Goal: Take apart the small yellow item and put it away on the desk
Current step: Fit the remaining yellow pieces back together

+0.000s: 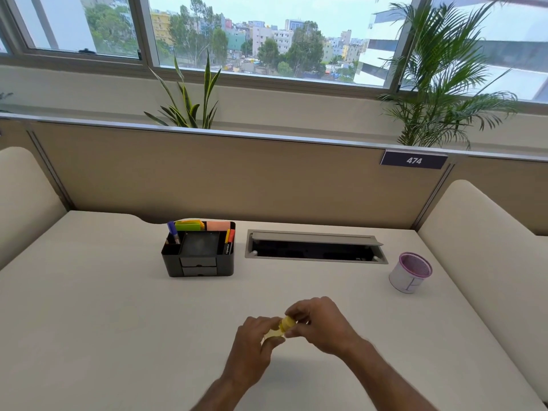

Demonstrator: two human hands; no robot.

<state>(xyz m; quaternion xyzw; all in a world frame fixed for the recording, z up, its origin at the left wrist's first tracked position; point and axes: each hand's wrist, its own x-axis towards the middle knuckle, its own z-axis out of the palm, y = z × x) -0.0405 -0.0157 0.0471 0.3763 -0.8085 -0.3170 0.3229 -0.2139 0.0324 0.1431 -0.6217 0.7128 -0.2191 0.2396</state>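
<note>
A small yellow item [283, 327] is held between both hands just above the white desk [103, 307], near its front middle. My left hand [253, 341] grips the paler lower-left end. My right hand [318, 323] pinches the rounder upper-right end with thumb and fingers. Most of the item is hidden by my fingers, and I cannot tell whether its parts are joined or apart.
A black desk organizer [198, 253] with pens, markers and sticky notes stands behind the hands to the left. An open cable tray [315, 247] is set into the desk at the back. A purple mesh cup [410, 272] stands at the right. A beige partition runs along the back.
</note>
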